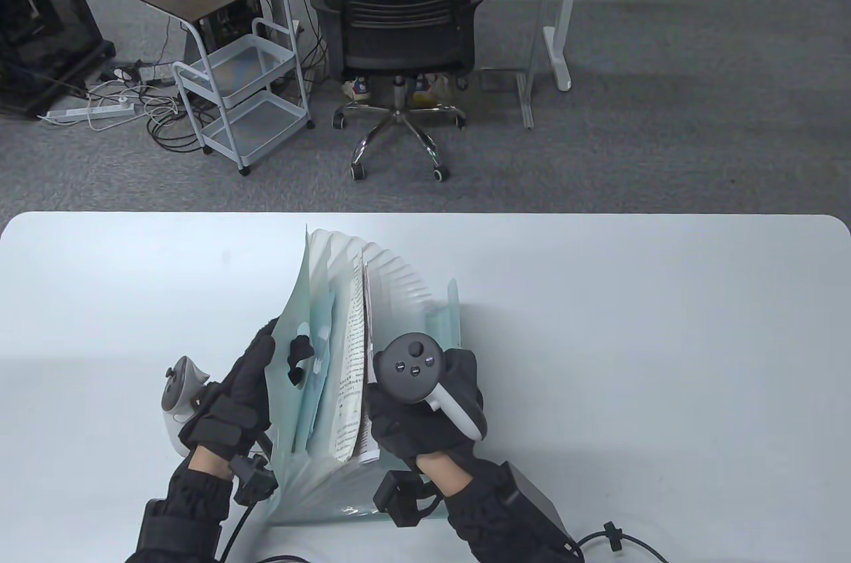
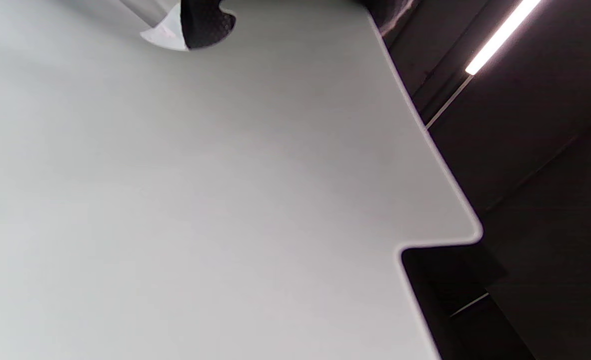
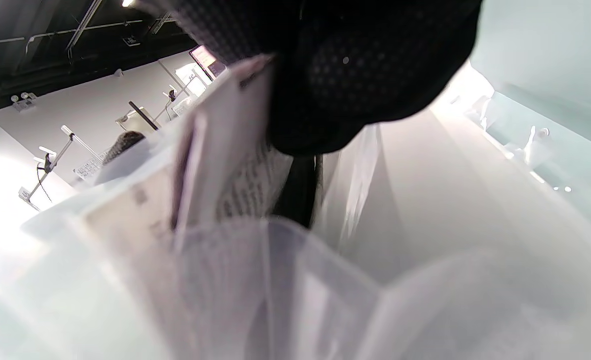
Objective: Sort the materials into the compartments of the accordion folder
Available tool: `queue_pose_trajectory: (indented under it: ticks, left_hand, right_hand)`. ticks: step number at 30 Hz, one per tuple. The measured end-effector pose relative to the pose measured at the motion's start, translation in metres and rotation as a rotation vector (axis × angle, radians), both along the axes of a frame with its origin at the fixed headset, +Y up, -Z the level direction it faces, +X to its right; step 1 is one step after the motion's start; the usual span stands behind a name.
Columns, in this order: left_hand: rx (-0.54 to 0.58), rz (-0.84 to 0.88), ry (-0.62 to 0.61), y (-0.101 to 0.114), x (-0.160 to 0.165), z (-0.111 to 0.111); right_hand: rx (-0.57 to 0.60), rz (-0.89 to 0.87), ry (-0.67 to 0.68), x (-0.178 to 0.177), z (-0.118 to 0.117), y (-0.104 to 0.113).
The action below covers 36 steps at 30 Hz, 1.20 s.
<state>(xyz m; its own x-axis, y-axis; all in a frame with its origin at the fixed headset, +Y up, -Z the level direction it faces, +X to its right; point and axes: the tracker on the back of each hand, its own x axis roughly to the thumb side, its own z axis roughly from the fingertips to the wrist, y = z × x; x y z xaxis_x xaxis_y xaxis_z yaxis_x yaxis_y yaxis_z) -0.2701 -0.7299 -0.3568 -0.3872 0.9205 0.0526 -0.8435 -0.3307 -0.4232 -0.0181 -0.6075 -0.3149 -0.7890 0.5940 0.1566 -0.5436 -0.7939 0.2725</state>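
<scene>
- Accordion folder (image 1: 399,297) stands fanned open on the white table (image 1: 631,337), near its front edge and left of centre; its translucent pale-green front panel leans toward our left.
- Printed sheets (image 1: 351,363), a thin stack with dense black text, sit upright in a compartment near the front of the fan; we cannot tell exactly which one.
- Right hand (image 1: 425,403) is curled round the near edge of the sheets, apparently pinching them; the right wrist view shows a gloved fingertip (image 3: 355,85) against the paper, between the dividers.
- Left hand (image 1: 243,390) clasps the front panel, its fingertips showing dark through the plastic, so that it spreads the pocket.
- Our judgement of the step in hand: seating the sheets. We would keep the pocket spread, lower the stack squarely, and release only once it bottoms out.
- Risk, as we judge it: the sheets are limp and may buckle or catch on a divider.
- Materials: the dividers are thin, frosted, flexible plastic in regular pleats; the table is smooth and matt, with rounded corners.
- Beyond the table: grey carpet, an office chair (image 1: 399,24) and a white cart (image 1: 243,98).
</scene>
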Motion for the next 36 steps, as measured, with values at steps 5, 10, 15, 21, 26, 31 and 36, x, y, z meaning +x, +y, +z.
queue_pose_trajectory:
  ticks: [5, 10, 15, 21, 26, 31, 36]
  left_hand:
    - [-0.001, 0.004, 0.000, 0.000, 0.000, 0.000]
    - [0.000, 0.002, -0.001, 0.000, 0.000, 0.000]
    - [0.000, 0.001, -0.001, 0.000, 0.000, 0.000]
    - [-0.001, 0.005, 0.000, 0.000, -0.001, 0.000]
    - [0.000, 0.002, 0.000, 0.000, -0.001, 0.000]
    - [0.000, 0.003, 0.000, 0.000, -0.001, 0.000]
    - [0.001, -0.002, 0.000, 0.000, -0.001, 0.000]
  right_hand:
    - [-0.002, 0.018, -0.013, -0.002, -0.001, 0.000]
    - [-0.009, 0.015, -0.015, -0.003, -0.001, 0.001]
    - [-0.017, 0.025, -0.012, -0.003, 0.000, 0.001]
    - [-0.031, 0.017, 0.015, -0.004, 0.003, 0.000]
    - [-0.035, 0.031, 0.024, -0.003, 0.005, 0.001]
    - [-0.046, 0.041, 0.042, -0.002, 0.008, 0.004]
    - [-0.071, 0.042, 0.055, -0.001, 0.009, 0.003]
